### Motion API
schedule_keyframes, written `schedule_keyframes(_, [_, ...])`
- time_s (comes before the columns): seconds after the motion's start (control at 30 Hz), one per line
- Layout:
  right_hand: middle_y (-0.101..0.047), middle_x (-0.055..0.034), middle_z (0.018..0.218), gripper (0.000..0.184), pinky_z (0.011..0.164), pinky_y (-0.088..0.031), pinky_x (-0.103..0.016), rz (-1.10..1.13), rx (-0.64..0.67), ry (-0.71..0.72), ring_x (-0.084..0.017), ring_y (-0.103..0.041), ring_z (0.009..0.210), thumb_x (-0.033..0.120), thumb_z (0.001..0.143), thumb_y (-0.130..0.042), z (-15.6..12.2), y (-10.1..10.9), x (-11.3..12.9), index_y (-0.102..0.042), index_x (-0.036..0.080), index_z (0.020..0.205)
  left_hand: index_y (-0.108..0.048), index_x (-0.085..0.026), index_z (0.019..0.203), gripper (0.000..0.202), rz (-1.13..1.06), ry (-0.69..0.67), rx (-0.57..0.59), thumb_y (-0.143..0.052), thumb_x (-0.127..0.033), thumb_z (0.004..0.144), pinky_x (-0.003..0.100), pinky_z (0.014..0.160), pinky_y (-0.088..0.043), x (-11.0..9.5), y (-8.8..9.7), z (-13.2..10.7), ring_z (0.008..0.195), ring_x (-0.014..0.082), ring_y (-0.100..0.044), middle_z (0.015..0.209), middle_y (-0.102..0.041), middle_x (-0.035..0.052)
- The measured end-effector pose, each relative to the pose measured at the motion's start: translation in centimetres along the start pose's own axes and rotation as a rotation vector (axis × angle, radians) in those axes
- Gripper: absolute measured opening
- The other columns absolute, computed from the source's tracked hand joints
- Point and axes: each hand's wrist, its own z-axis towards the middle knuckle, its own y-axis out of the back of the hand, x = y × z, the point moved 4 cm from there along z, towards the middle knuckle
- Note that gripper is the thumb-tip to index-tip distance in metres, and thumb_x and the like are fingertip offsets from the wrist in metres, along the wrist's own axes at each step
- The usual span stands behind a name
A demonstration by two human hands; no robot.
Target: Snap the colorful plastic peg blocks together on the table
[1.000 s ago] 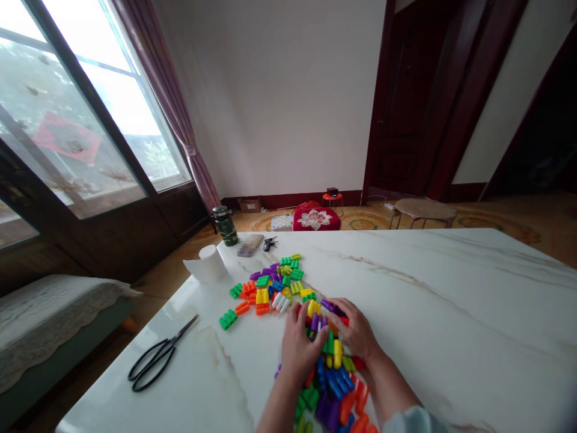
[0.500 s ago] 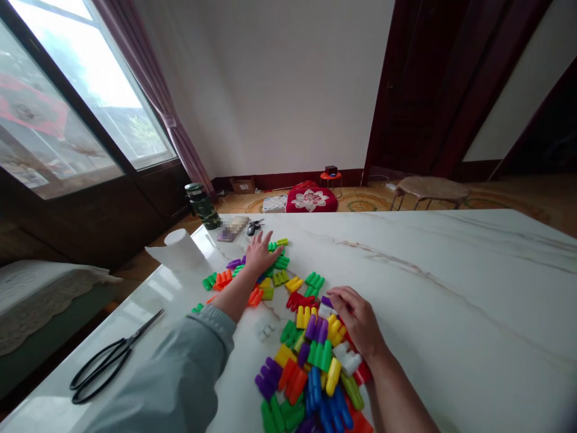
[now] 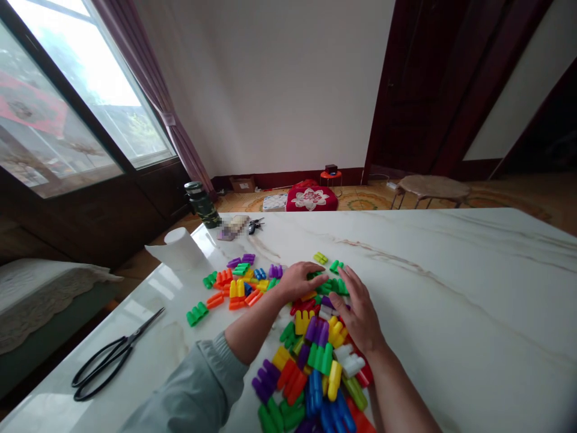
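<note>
Bright plastic blocks (image 3: 319,359) cover part of a marbled white table (image 3: 451,313), the main heap lying on the near side of both hands as I view it from afar. The left hand (image 3: 297,281) is palm down over the heap's far end, fingers slightly bent; it covers whatever lies beneath, and I cannot tell whether it has hold of a block. The right hand (image 3: 360,313) faces it, thumb and fingers spread wide, clasping nothing I can see. Green blocks (image 3: 340,287) sit between the two, partly screened from me by fingers. A yellow-green block (image 3: 320,258) lies just beyond the left fingertips. Scattered blocks (image 3: 237,290) spread left of the left hand, some hidden behind its forearm. The bottom edge cuts off the near heap, the right forearm and the left arm's grey-blue sleeve (image 3: 193,385). Farther out, beyond and left of the left hand, a pixelated patch (image 3: 233,228) masks an object I cannot identify, beside what look like keys (image 3: 255,226). A capped camouflage flask (image 3: 202,204) stands near them, its contents out of my sight. Past the table, a cardboard box (image 3: 243,184) rests on the floor, its inside too small to make out. A white paper roll (image 3: 180,249) and black-handled scissors (image 3: 130,341) are left of the left hand, well apart from it.
</note>
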Motion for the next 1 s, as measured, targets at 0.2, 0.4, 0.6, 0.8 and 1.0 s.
schedule_keyframes(0.2, [-0.054, -0.0128, 0.14, 0.061, 0.111, -0.036, -0.052, 0.037, 0.044, -0.039, -0.028, -0.048, 0.131, 0.06, 0.09, -0.046, 0.3, 0.2, -0.5, -0.053, 0.021, 0.136, -0.064, -0.021, 0.128, 0.05, -0.237, -0.127, 0.153, -0.05, -0.053, 0.092, 0.032, 0.1, -0.048, -4.9, 3.3, -4.5, 0.112, 0.0236, -0.064, 0.125, -0.068, 0.0061])
schedule_keyframes(0.4, [-0.063, -0.0123, 0.128, 0.057, 0.108, -0.04, -0.051, 0.048, -0.005, -0.035, -0.029, -0.055, 0.122, 0.063, 0.089, -0.047, 0.4, 0.2, -0.5, -0.064, 0.02, 0.123, -0.065, -0.025, 0.124, 0.051, 0.113, 0.313, -0.455, -0.047, -0.059, 0.09, 0.046, 0.11, -0.039, 7.6, 12.4, -12.8, 0.127, 0.0286, -0.053, 0.133, -0.062, 0.0071])
schedule_keyframes(0.6, [-0.065, -0.0097, 0.126, 0.055, 0.109, -0.039, -0.05, 0.005, 0.006, 0.047, -0.029, -0.053, 0.123, 0.063, 0.09, -0.045, 0.4, 0.0, -0.5, -0.066, 0.021, 0.12, -0.056, -0.024, 0.136, 0.061, -0.061, 0.392, -0.387, -0.036, -0.062, 0.093, 0.047, 0.118, -0.026, 13.2, 10.7, -14.4, 0.141, 0.0277, -0.036, 0.144, -0.053, 0.0065])
schedule_keyframes(0.8, [-0.065, -0.0074, 0.127, 0.055, 0.109, -0.038, -0.053, -0.036, 0.033, 0.066, -0.031, -0.05, 0.127, 0.064, 0.09, -0.045, 0.3, 0.0, -0.4, -0.068, 0.024, 0.119, -0.06, -0.026, 0.133, 0.057, -0.121, 0.241, -0.233, -0.052, -0.061, 0.088, 0.048, 0.118, -0.028, 5.9, 5.0, -9.9, 0.14, 0.0308, -0.037, 0.153, -0.041, 0.0089])
schedule_keyframes(1.0, [-0.069, -0.0081, 0.118, 0.049, 0.105, -0.042, -0.048, 0.046, 0.03, 0.021, -0.028, -0.058, 0.116, 0.062, 0.09, -0.047, 0.5, 0.4, 0.3, -0.07, 0.024, 0.11, -0.063, -0.026, 0.129, 0.049, -0.296, 0.052, -0.112, -0.054, -0.055, 0.09, 0.044, 0.115, -0.033, -0.2, 2.7, -8.4, 0.135, 0.0289, -0.045, 0.145, -0.051, 0.0085])
